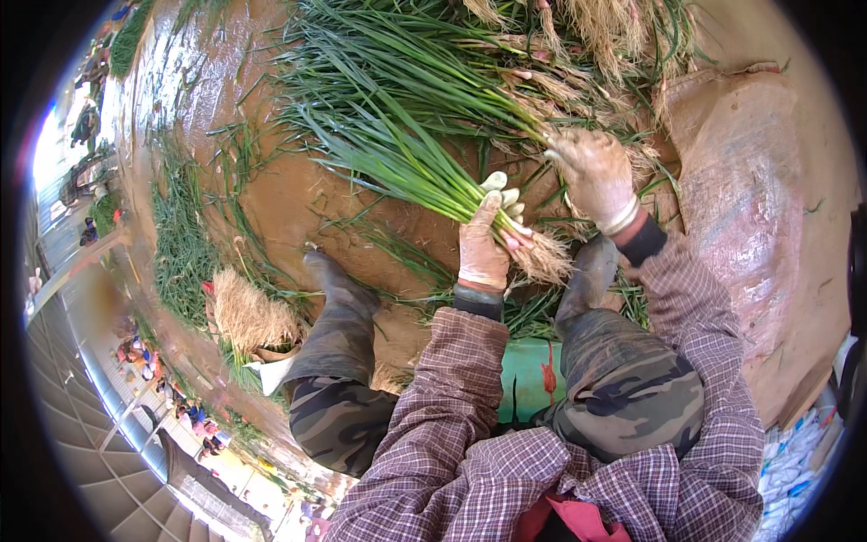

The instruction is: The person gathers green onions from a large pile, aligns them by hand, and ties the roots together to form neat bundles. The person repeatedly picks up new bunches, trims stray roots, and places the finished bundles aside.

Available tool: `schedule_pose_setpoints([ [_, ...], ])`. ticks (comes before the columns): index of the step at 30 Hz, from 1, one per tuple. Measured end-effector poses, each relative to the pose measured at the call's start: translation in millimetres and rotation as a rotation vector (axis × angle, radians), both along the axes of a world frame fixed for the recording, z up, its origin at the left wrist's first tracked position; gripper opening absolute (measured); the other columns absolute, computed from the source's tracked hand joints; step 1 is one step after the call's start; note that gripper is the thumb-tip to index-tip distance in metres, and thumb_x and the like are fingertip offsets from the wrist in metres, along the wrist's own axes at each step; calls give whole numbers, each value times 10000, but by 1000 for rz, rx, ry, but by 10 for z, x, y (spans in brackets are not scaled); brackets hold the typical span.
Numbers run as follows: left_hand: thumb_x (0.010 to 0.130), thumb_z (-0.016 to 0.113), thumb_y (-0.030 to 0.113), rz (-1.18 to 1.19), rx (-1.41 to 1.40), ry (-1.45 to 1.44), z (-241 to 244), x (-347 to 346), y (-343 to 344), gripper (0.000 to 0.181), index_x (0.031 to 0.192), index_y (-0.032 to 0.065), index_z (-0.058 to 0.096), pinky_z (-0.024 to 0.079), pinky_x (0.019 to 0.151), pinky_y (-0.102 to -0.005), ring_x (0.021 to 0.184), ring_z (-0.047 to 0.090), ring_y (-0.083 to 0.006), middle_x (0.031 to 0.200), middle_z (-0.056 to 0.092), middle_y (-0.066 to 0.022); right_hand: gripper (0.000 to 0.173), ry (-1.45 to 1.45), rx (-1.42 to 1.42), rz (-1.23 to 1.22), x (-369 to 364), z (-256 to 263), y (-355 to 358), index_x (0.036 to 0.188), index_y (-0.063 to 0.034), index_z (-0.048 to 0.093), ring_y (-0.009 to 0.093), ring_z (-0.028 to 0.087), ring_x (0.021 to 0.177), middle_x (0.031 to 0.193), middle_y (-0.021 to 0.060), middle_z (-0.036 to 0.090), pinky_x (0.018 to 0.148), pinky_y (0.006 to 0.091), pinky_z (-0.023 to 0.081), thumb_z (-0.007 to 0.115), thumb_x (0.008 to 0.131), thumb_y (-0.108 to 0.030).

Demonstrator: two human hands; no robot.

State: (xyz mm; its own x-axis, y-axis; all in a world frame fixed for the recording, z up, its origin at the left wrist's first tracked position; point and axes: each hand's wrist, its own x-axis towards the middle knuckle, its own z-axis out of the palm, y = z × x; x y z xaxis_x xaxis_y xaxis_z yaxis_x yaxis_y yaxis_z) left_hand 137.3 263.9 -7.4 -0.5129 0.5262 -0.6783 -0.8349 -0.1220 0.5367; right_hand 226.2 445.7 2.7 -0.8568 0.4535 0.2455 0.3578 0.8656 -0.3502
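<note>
My left hand (483, 247), in a soiled pale glove, is closed around a bunch of green garlic (433, 179). Its long leaves fan to the upper left, and the pinkish bulb ends with stringy roots (542, 257) stick out to the lower right. Higher up and to the right, my gloved right hand (596, 176) grips the root end of more green garlic stalks (501, 101); its fingertips partly hide their bases. These stalks stretch over a large heap of green garlic (379, 47) on the ground before me.
Roots hang thickly at the heap's far right (609, 34). A worn woven sack (738, 203) lies on the right. Beside my left boot (339, 284) stands a root-up bundle (254, 311), near loose leaves (179, 237). Under me is a green seat (528, 372). People (196, 420) appear far left.
</note>
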Motion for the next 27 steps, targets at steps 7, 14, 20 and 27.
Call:
schedule_pose_setpoints([
  [7,932,610,205,40,93,-68,93,54,115,309,1144,-19,595,576,575,-332,746,650,-222,982,677,-145,231,79,-408,244,285,162,-392,1065,-122,669,221,588,724,788,47,586,676,361,472,638,901,-280],
  [14,897,627,137,-62,93,45,33,182,46,177,998,-3,590,556,492,-314,509,625,-231,767,650,-144,420,30,-920,78,-148,50,-295,1051,-17,679,305,650,929,1010,178,669,823,370,507,664,859,-390],
  [20,914,602,151,147,156,-187,-86,267,56,187,1053,26,606,557,668,-345,789,619,-177,884,643,-59,275,36,-1525,-196,-99,-13,-407,986,1,673,220,625,761,895,119,655,707,328,507,588,943,-257],
  [27,914,586,57,155,-150,224,-29,44,-30,106,1002,4,612,568,623,-300,697,645,-171,809,651,-76,222,432,-1640,-447,406,42,-292,955,-13,671,112,596,755,845,35,655,703,276,486,543,982,-192],
])
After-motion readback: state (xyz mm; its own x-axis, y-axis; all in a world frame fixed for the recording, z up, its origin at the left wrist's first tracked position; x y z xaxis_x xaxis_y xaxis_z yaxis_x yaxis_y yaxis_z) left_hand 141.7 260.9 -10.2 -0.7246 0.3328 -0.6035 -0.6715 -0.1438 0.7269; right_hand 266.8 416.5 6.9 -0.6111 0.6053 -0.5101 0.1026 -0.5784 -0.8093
